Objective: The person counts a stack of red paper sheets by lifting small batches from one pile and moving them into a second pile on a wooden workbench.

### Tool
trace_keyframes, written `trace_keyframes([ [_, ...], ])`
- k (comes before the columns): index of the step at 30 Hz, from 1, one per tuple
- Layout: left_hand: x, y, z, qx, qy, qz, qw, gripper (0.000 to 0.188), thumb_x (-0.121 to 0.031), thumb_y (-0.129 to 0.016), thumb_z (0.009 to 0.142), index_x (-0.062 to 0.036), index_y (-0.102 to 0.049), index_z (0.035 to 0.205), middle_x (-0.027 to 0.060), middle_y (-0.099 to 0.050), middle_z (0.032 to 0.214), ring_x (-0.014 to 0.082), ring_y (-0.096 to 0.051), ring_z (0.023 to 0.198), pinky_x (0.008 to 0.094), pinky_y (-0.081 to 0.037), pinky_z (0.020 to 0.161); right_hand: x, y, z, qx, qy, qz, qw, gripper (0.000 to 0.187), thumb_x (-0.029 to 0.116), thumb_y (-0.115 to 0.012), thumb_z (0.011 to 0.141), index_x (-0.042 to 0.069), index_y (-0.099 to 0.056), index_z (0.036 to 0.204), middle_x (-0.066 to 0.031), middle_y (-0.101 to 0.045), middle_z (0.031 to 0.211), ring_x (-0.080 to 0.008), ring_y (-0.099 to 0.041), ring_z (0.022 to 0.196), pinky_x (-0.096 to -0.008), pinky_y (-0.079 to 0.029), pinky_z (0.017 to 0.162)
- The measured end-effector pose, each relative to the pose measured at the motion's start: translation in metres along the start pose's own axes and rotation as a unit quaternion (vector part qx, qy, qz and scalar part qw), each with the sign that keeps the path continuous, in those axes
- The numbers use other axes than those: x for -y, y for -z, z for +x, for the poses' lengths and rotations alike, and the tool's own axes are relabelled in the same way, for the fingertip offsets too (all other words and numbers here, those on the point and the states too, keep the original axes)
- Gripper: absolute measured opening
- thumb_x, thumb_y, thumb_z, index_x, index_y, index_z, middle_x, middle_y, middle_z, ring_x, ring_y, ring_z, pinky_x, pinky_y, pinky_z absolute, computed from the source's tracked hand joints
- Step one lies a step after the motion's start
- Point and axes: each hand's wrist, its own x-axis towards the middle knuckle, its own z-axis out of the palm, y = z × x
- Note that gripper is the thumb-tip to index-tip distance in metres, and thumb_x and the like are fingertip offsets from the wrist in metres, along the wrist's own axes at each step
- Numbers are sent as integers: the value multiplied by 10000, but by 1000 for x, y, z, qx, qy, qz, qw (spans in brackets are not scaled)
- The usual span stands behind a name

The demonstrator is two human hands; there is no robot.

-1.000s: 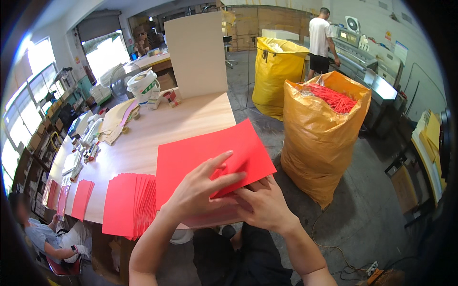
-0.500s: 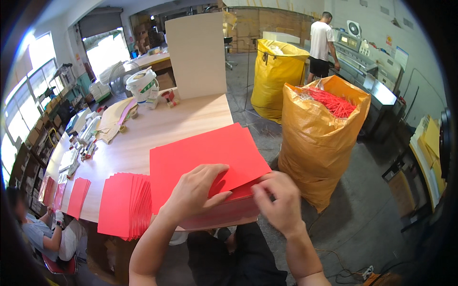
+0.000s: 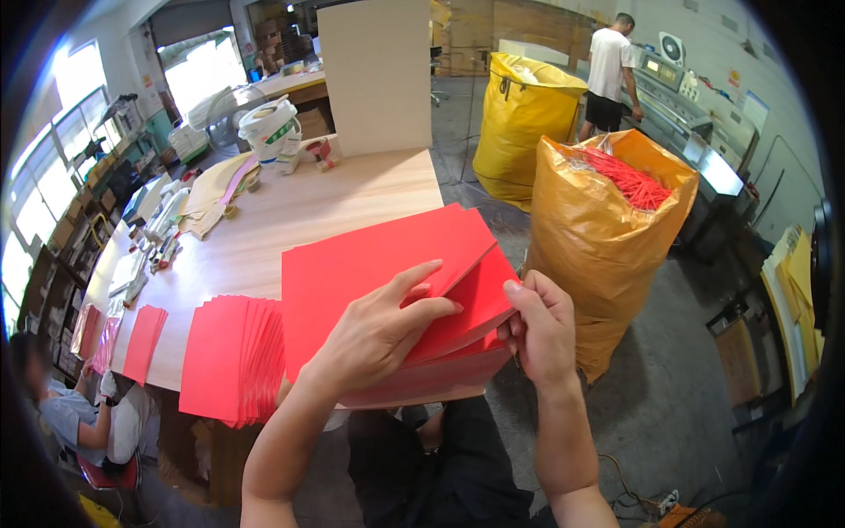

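Note:
A tall stack of red paper sheets [image 3: 370, 255] stands at the front edge of the table. On top of it lies my left hand [image 3: 374, 330], its thumb and fingers apart and pressing lightly on the upper sheets. At the stack's near right corner, my right hand [image 3: 544, 321] pinches the edge of some red sheets between thumb and curled fingers. How many sheets it grips cannot be seen. The top sheets sit askew, so a strip of the red sheets [image 3: 484, 286] beneath shows on the right.
Left of the stack lie a fanned pile of red sheets [image 3: 231, 356] and a narrower red pile [image 3: 144, 343]. A white bucket [image 3: 268, 136] stands farther back. An orange sack [image 3: 607, 255] holding red strips is at the right. A seated person [image 3: 79, 422] is at lower left.
My right hand has closed on the stack's corner, where its fingers were looser before. The upper sheets have shifted, exposing more red beneath. My left hand's fingers have spread farther. The whole view has shifted slightly.

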Motion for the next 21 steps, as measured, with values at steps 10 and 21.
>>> trace_keyframes([
  [10, -1, 3, -2, -17, 4, -27, 999, 534, -299, -996, 729, -152, -790, 1199, 172, -583, 1565, 389, -695, 1306, 495, -607, 1081, 1, -5, 5, 27, -7, 47, 999, 413, 225, -645, 1090, 130, -494, 717, 47, -486, 635, -57, -474, 555, -242, -352, 503],
  [21, 7, -1, -3, -23, 27, -105, 994, 558, -226, -1014, 703, -138, -798, 1210, 172, -590, 1567, 384, -673, 1344, 498, -588, 1118, 5, 0, 7, 45, 1, -15, 999, 398, 246, -639, 1112, 108, -542, 751, 44, -527, 650, -47, -486, 575, -248, -377, 526],
])
